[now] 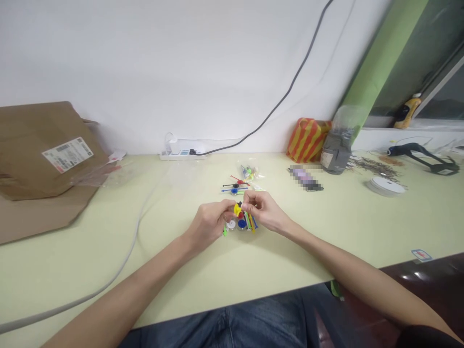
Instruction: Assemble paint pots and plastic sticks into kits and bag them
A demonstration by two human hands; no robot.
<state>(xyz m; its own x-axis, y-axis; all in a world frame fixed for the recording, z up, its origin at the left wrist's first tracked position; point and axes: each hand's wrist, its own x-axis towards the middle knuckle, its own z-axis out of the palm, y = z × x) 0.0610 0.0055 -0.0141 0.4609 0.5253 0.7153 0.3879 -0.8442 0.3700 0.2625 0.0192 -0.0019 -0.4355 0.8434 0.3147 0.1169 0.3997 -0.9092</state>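
Yellow plastic piece (237, 209) is pinched by left hand (209, 224) and right hand (262, 210), both nearly shut; fingertip control is advised.

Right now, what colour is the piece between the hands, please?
The piece is yellow, best seen in the head view.
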